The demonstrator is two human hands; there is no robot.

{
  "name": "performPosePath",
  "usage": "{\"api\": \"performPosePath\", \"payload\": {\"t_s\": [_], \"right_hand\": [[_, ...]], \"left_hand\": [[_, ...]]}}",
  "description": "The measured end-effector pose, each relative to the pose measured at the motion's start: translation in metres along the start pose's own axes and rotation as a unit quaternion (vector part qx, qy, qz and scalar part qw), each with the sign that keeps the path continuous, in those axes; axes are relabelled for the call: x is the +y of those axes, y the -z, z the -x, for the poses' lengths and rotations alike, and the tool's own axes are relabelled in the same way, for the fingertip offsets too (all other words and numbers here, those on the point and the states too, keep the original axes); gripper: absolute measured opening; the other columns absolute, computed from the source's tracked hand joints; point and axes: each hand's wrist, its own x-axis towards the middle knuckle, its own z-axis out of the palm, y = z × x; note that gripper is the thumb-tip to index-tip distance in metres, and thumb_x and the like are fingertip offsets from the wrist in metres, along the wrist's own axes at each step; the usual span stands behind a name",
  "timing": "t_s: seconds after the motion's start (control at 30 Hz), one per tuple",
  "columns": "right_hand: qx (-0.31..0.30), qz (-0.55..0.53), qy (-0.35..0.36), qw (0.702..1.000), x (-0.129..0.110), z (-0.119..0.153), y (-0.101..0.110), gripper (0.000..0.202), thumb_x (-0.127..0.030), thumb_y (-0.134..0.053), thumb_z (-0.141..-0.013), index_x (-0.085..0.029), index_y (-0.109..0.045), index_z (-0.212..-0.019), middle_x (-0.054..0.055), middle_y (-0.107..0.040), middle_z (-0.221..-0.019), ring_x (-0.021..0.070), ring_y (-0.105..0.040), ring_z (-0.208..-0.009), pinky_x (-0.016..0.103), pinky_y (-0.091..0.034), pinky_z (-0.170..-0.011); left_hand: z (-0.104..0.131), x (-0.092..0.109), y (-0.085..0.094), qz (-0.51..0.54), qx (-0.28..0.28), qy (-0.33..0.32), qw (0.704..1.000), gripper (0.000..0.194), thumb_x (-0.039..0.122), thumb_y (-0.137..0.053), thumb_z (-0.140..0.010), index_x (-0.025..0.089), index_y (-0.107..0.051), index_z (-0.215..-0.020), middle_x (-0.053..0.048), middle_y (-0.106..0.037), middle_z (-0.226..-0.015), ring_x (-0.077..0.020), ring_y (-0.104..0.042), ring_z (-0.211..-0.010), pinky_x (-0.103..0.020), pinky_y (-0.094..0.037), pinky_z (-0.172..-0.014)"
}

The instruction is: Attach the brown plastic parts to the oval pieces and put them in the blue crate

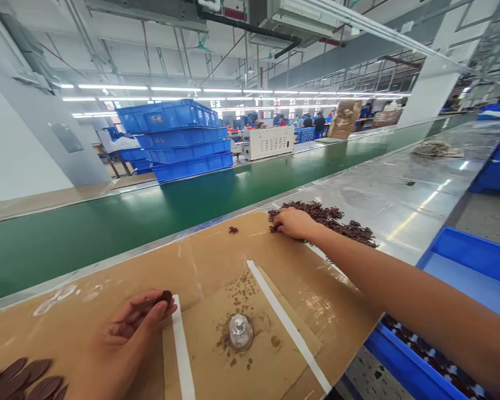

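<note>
While the left hand (pixel 135 330) pinches a brown disc (pixel 165 297) left of the clear dome (pixel 240 331), the right hand (pixel 294 223) curls at the dark pile (pixel 356 232) beyond it. Whether its fingers grip anything, I cannot tell.

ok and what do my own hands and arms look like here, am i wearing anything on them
Both the left hand and the right hand are bare, with no gloves or rings visible. The right forearm shows no sleeve, watch or bracelet; little of the left forearm is in view.
</note>
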Motion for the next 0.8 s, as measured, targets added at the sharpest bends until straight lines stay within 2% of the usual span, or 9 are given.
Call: {"api": "performPosePath", "payload": {"t_s": [0.1, 0.13, 0.27, 0.33, 0.43, 0.5, 0.63, 0.7, 0.8], "right_hand": [[-0.002, 0.006, 0.039, 0.999, 0.007, 0.005, -0.002, 0.021, -0.032, -0.061, -0.097, -0.017, -0.067, -0.111, 0.009, -0.066, -0.121, 0.0226, -0.063, -0.109, 0.045, -0.053, -0.095], [-0.002, 0.004, 0.054, 0.999, 0.009, 0.007, -0.002, 0.020, -0.031, -0.061, -0.097, -0.017, -0.067, -0.109, 0.009, -0.066, -0.120, 0.0225, -0.064, -0.108, 0.045, -0.052, -0.095], [-0.007, -0.023, 0.110, 0.994, 0.021, 0.004, -0.005, 0.018, -0.032, -0.061, -0.097, -0.016, -0.068, -0.101, 0.007, -0.069, -0.108, 0.0197, -0.066, -0.098, 0.041, -0.054, -0.089], [-0.013, -0.033, 0.127, 0.991, 0.028, -0.001, -0.008, 0.017, -0.032, -0.062, -0.096, -0.016, -0.068, -0.097, 0.005, -0.069, -0.103, 0.0186, -0.066, -0.093, 0.040, -0.055, -0.086], [-0.019, -0.036, 0.142, 0.989, 0.040, -0.006, -0.012, 0.016, -0.031, -0.062, -0.096, -0.017, -0.068, -0.094, 0.005, -0.069, -0.101, 0.0176, -0.065, -0.092, 0.038, -0.055, -0.084], [-0.016, -0.037, 0.144, 0.989, 0.046, -0.007, -0.012, 0.016, -0.031, -0.060, -0.098, -0.019, -0.068, -0.092, 0.005, -0.069, -0.103, 0.0166, -0.065, -0.091, 0.035, -0.055, -0.084], [-0.004, -0.052, 0.117, 0.992, 0.050, -0.003, -0.006, 0.018, -0.031, -0.060, -0.097, -0.017, -0.067, -0.090, 0.004, -0.068, -0.097, 0.0156, -0.064, -0.084, 0.035, -0.055, -0.081], [0.015, -0.070, 0.098, 0.993, 0.047, 0.002, 0.000, 0.017, -0.031, -0.062, -0.096, -0.016, -0.066, -0.091, 0.004, -0.068, -0.097, 0.0165, -0.064, -0.085, 0.037, -0.054, -0.082], [0.055, -0.109, 0.071, 0.990, 0.036, 0.009, 0.009, 0.015, -0.032, -0.061, -0.096, -0.018, -0.067, -0.097, 0.006, -0.066, -0.106, 0.0185, -0.061, -0.093, 0.039, -0.051, -0.088]], "left_hand": [[0.012, 0.022, -0.011, 0.040, -0.003, 0.040, 0.998, 0.057, 0.049, -0.084, -0.071, 0.024, -0.061, -0.117, -0.003, -0.079, -0.091, -0.0215, -0.077, -0.085, -0.024, -0.060, -0.076], [0.014, 0.025, -0.014, 0.058, 0.001, 0.050, 0.997, 0.056, 0.050, -0.084, -0.070, 0.022, -0.063, -0.114, -0.004, -0.079, -0.090, -0.0207, -0.076, -0.081, -0.024, -0.060, -0.075], [0.018, 0.022, -0.020, 0.139, -0.028, 0.066, 0.988, 0.048, 0.047, -0.087, -0.066, 0.016, -0.070, -0.099, -0.006, -0.077, -0.091, -0.0207, -0.075, -0.078, -0.027, -0.060, -0.074], [0.017, 0.019, -0.019, 0.147, -0.043, 0.067, 0.986, 0.047, 0.046, -0.087, -0.067, 0.015, -0.071, -0.099, -0.007, -0.077, -0.092, -0.0205, -0.075, -0.079, -0.030, -0.060, -0.078], [0.017, 0.018, -0.017, 0.128, -0.033, 0.068, 0.989, 0.044, 0.045, -0.083, -0.071, 0.015, -0.072, -0.101, -0.005, -0.076, -0.084, -0.0174, -0.072, -0.074, -0.030, -0.059, -0.077], [0.016, 0.019, -0.017, 0.118, -0.026, 0.067, 0.990, 0.042, 0.043, -0.082, -0.073, 0.014, -0.072, -0.102, -0.003, -0.074, -0.076, -0.0153, -0.069, -0.069, -0.028, -0.058, -0.074], [0.016, 0.021, -0.017, 0.131, -0.022, 0.057, 0.989, 0.039, 0.039, -0.084, -0.069, 0.017, -0.066, -0.096, 0.002, -0.069, -0.074, -0.0128, -0.066, -0.066, -0.026, -0.056, -0.071], [0.016, 0.022, -0.017, 0.125, -0.024, 0.056, 0.990, 0.036, 0.037, -0.084, -0.068, 0.018, -0.063, -0.090, 0.003, -0.067, -0.073, -0.0120, -0.064, -0.066, -0.025, -0.054, -0.069], [0.017, 0.022, -0.016, 0.064, -0.048, 0.069, 0.994, 0.030, 0.038, -0.081, -0.072, 0.017, -0.065, -0.085, 0.000, -0.069, -0.077, -0.0130, -0.064, -0.073, -0.023, -0.050, -0.072]]}}
